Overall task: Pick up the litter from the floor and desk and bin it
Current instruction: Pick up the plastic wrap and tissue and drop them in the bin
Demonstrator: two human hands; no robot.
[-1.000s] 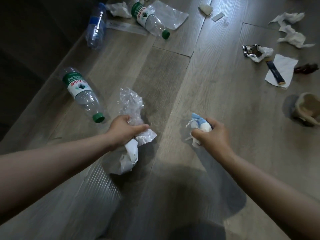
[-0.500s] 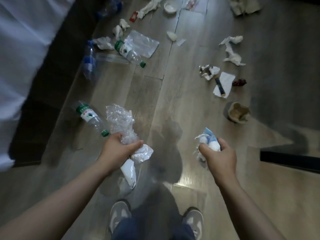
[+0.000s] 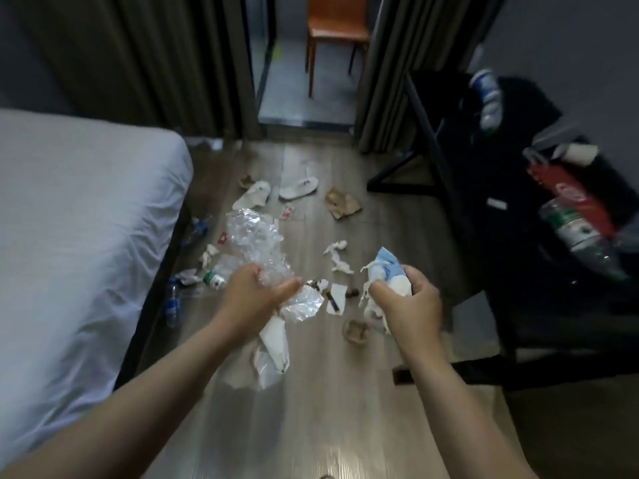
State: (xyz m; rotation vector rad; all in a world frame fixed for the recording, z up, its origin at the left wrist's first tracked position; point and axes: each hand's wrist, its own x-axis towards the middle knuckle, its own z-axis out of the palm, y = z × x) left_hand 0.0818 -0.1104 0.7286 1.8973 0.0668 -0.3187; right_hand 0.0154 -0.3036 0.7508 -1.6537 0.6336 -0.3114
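My left hand point(image 3: 257, 295) grips a bunch of crumpled clear plastic wrap point(image 3: 254, 242) with white paper hanging below it. My right hand point(image 3: 406, 302) grips a wad of tissue and a blue face mask point(image 3: 385, 266). Both are held above the wooden floor point(image 3: 345, 392). More litter lies on the floor beyond: crumpled tissues point(image 3: 339, 257), plastic bottles point(image 3: 212, 278) beside the bed, a crushed paper cup point(image 3: 356, 331), a brown paper bag point(image 3: 340, 203) and a white napkin with a dark stick point(image 3: 335, 299). A black desk point(image 3: 518, 188) at the right carries bottles point(image 3: 581, 236) and a red packet point(image 3: 567, 193).
A bed with a white sheet point(image 3: 69, 236) fills the left. White slippers point(image 3: 297, 188) lie near the curtains point(image 3: 155, 63). An orange chair point(image 3: 337, 32) stands past the open doorway. The desk's black frame reaches down to the floor at the right.
The view has risen and tilted up, from close to the floor to standing height, showing the bed, doorway and desk. Both hands keep their hold on the same litter.
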